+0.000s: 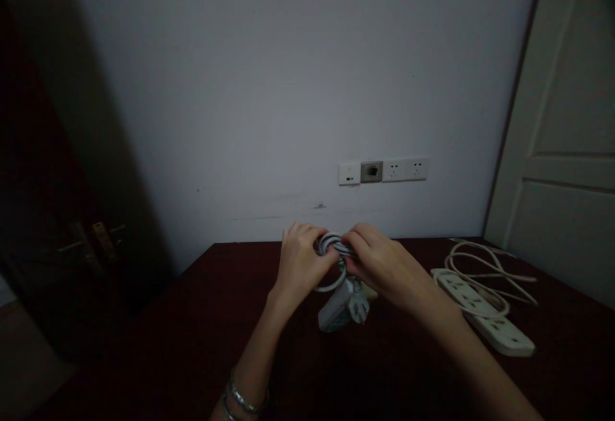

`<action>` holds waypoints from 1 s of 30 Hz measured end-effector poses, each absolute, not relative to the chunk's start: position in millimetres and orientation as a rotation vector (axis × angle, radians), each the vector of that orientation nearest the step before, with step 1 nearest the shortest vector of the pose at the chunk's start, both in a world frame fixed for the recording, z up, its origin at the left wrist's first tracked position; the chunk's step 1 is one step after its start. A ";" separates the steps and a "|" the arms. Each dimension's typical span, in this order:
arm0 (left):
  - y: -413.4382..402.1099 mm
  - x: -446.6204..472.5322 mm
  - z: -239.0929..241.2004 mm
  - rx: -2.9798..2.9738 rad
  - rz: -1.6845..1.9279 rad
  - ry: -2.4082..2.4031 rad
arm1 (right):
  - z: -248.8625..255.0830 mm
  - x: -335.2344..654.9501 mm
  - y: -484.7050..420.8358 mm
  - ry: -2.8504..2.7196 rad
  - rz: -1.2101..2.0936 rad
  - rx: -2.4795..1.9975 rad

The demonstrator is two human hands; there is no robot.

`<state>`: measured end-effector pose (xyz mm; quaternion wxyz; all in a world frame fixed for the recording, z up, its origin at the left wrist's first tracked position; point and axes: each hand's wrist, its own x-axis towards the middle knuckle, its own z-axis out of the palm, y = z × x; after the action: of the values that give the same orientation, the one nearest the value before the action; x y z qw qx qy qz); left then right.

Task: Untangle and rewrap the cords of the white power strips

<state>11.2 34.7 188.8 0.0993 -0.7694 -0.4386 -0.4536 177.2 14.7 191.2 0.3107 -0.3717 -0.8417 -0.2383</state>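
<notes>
A light grey cable (330, 239) is gathered in a small coil above the dark red table. My left hand (302, 257) is closed on the coil's left side, thumb pressed against the loops. From the right, my right hand (377, 257) pinches the same bundle. Below the hands hangs a pale power adapter (335, 309), with a plug (358, 307) beside it whose prongs face me. One loop of cable droops between the left hand and the adapter. Part of the coil is hidden behind my fingers.
A white power strip (500, 328) lies on the table (216, 318) at the right, its loose cord (480, 261) looped over and behind it. Wall sockets (404, 170) are set in the wall behind the table. A pale panelled door (571, 132) stands at the far right.
</notes>
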 end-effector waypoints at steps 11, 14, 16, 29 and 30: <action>44.8 14.0 184.4 -2.281 -1.325 -1.328 | 190.6 188.7 23.1 -2.301 -0.397 -0.863; 51.1 13.0 182.9 -2.307 -1.392 -1.393 | 192.3 190.7 21.3 -2.301 -0.355 -0.850; 55.2 11.7 181.2 -2.331 -1.416 -1.416 | 193.0 191.8 20.3 -2.301 -0.319 -0.843; 81.4 -0.3 162.3 -2.690 -1.629 -1.194 | 192.7 201.9 31.4 -2.178 0.084 -0.633; 83.3 -0.7 161.3 -2.784 -1.680 -1.180 | 191.9 202.8 33.2 -2.163 0.116 -0.640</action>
<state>-0.7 83.3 161.3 -0.1582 -0.7947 -0.3369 -0.4795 202.8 33.2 191.9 0.4272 -0.2563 -0.8658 0.0464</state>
